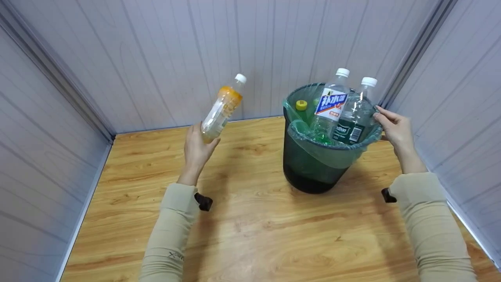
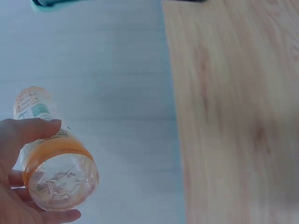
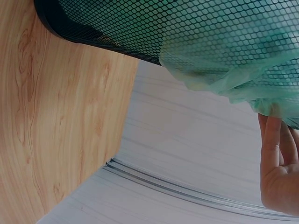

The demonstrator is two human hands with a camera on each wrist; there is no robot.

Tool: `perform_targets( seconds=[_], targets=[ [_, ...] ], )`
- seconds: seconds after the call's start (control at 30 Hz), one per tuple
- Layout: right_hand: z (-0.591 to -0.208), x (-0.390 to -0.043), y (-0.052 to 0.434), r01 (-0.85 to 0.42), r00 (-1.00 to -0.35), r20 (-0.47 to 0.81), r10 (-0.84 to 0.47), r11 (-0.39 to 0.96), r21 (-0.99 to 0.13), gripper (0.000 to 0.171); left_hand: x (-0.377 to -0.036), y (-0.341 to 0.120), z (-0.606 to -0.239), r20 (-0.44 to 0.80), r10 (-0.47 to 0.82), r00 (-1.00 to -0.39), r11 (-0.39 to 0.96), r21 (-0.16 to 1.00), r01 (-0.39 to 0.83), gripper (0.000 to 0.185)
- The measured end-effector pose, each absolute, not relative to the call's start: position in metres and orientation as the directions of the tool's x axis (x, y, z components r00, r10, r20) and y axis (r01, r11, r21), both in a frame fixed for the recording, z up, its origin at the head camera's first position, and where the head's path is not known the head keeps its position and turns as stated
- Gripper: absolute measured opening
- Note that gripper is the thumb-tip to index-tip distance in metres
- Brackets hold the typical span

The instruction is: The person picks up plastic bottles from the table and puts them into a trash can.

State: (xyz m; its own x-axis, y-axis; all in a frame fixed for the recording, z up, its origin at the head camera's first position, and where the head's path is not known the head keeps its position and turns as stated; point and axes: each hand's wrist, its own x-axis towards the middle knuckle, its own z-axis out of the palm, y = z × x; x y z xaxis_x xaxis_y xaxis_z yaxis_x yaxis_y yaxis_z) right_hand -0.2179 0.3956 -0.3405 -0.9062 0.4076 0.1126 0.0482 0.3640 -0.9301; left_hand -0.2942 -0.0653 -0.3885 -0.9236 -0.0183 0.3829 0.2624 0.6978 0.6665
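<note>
My left hand (image 1: 197, 147) grips a clear plastic bottle (image 1: 223, 107) with an orange-and-white label near its base. The bottle leans to the right with its white cap up, above the floor and left of the bin. In the left wrist view, thumb and fingers wrap the bottle (image 2: 60, 158), its clear bottom facing the camera. My right hand (image 1: 397, 129) pinches the rim of a black mesh trash bin (image 1: 313, 176) at its right side. A green bag (image 3: 224, 84) lines the bin and folds over the rim, under the right fingertips (image 3: 273, 112).
Two clear white-capped bottles stick up from the bin, one with a blue-and-white label (image 1: 332, 103), one with a dark green label (image 1: 348, 131). A yellow-capped bottle (image 1: 301, 105) sits lower inside. Grey panel walls (image 1: 164, 58) enclose the wooden floor (image 1: 254, 235) behind and on both sides.
</note>
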Motion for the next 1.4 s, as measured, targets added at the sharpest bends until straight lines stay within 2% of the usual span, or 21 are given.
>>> perform_targets(
  seconds=[0.67, 0.93, 1.2, 1.4],
  targets=[
    [-0.341, -0.218, 0.396, 0.047, -0.906, 0.108, 0.408, 0.351, -0.935, 0.050, -0.263, 0.008, -0.316, 0.552, 0.151, -0.820, 0.554, 0.640, 0.532, 0.069],
    [-0.339, -0.218, 0.395, 0.078, -0.905, 0.107, 0.411, 0.408, -0.910, 0.050, -0.256, 0.041, -0.291, 0.551, 0.229, -0.802, 0.541, 0.613, 0.576, 0.069],
    [-0.338, -0.218, 0.394, 0.039, -0.902, 0.125, 0.413, 0.367, -0.929, 0.049, -0.248, 0.075, -0.277, 0.506, 0.282, -0.815, 0.533, 0.624, 0.572, 0.073],
    [-0.338, -0.217, 0.394, 0.070, -0.905, 0.099, 0.414, 0.374, -0.925, 0.050, -0.246, 0.100, -0.273, 0.451, 0.313, -0.836, 0.544, 0.636, 0.547, 0.072]
  ],
)
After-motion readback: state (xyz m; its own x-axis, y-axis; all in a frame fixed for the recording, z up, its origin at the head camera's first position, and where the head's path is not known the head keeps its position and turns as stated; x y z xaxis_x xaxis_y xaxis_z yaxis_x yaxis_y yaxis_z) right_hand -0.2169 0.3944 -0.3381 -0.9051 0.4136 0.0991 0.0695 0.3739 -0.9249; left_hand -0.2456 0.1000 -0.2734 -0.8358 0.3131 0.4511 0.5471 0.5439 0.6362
